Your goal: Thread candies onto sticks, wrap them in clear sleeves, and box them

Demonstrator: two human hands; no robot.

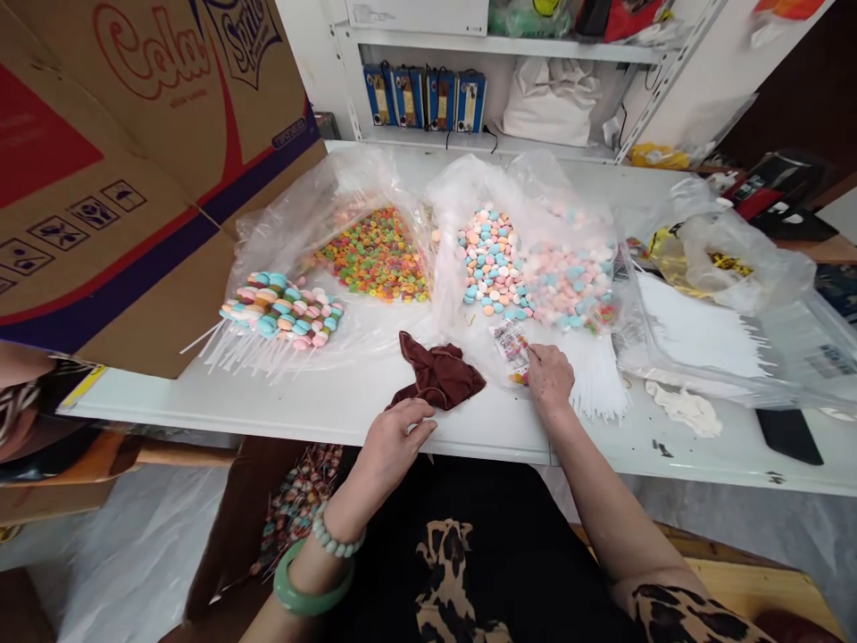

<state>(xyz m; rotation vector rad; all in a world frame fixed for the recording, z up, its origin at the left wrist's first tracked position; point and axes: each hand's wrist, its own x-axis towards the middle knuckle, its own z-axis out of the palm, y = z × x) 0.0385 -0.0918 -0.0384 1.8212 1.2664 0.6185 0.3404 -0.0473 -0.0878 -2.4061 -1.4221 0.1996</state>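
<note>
Along the near side of the white tabletop (488, 427), both my hands are working low over the surface. My R hand (550, 375) is gripping the right edge of a small flat clear plastic packet w/ colourful print (510, 346) btwn thumb & fingers; the pkt is lying just in front of 2 clear plastic bags. My L hand (395, 446) is hovering or resting at the lower edge of a crumpled dark brown cloth (443, 371), fingers loosely bent; can't tell if they're pinching any of it.

Of those 2 bags, 1 is showing pastel pink, blue & orange discs (492, 263) at its mouth; the other, next to it on the right, is holding more pastel discs (569, 268) under cloudy plastic. Further L, another clear bag is spreading open w/ small orange, yellow & green rings (381, 254). A bunch of white sticks threaded w/ pastel discs (285, 308) is lying by the big brown cardboard box (153, 161). Bare white sticks (595, 371) are fanning out just R of my R hand, & more white sticks (703, 326) are filling a clear bin beyond.
</note>
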